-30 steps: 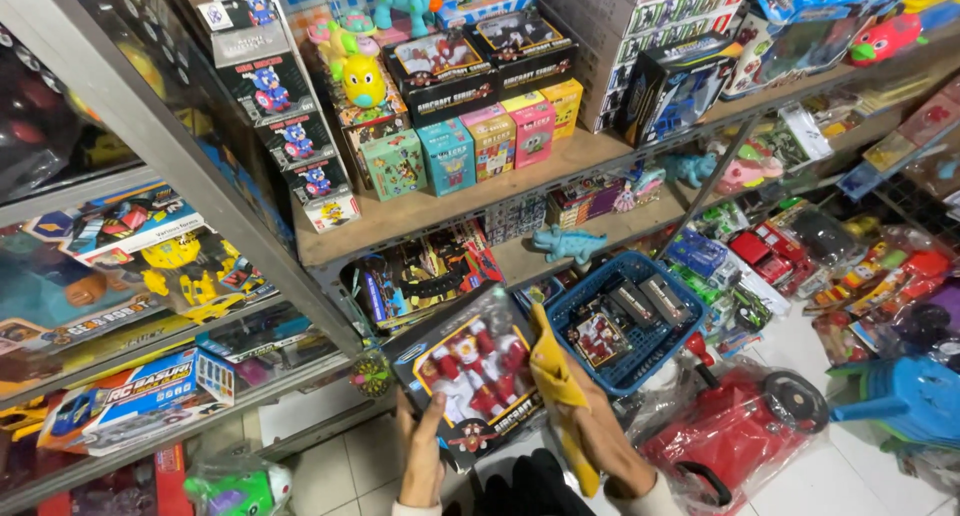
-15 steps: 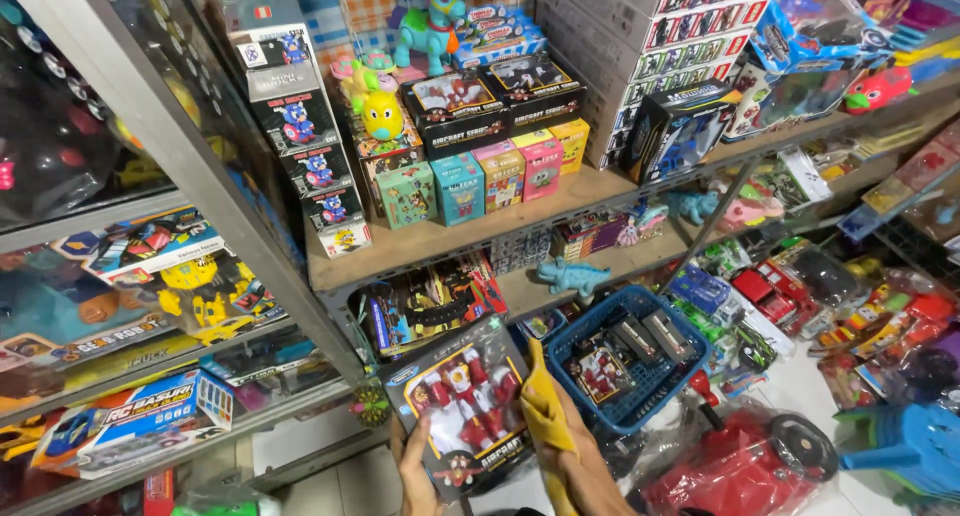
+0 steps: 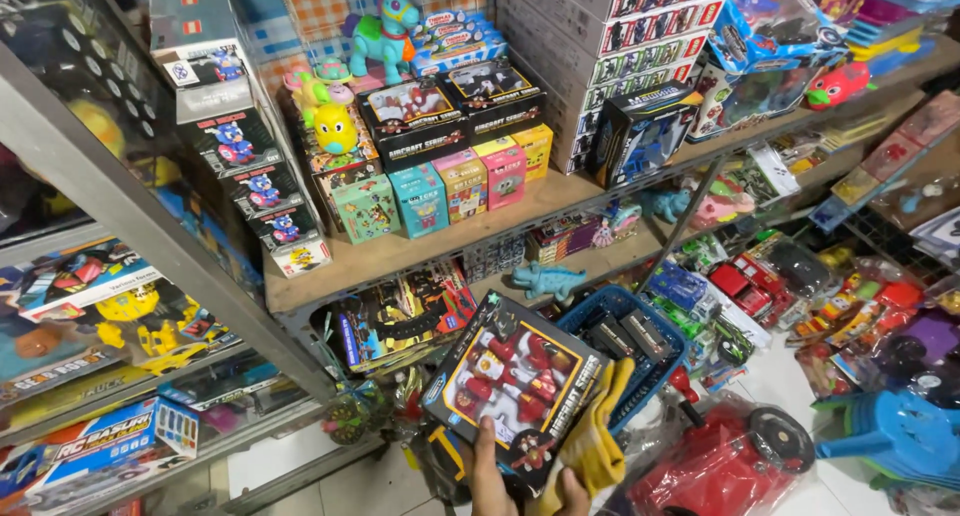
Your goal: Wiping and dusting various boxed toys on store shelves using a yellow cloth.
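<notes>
Fingers of the left hand [image 3: 487, 473] press flat on the front of the toy box [image 3: 513, 386], with the thumb up on its clear window. Right hand [image 3: 572, 494] is at the box's lower right corner, pinching a yellow cloth [image 3: 598, 434] against it. Only its fingertips show. This box is tilted, low in front of the shelves, just beside the blue basket [image 3: 628, 346].

Head cam, one view only, looks steeply down, close over toy shelves [image 3: 420, 251].
</notes>
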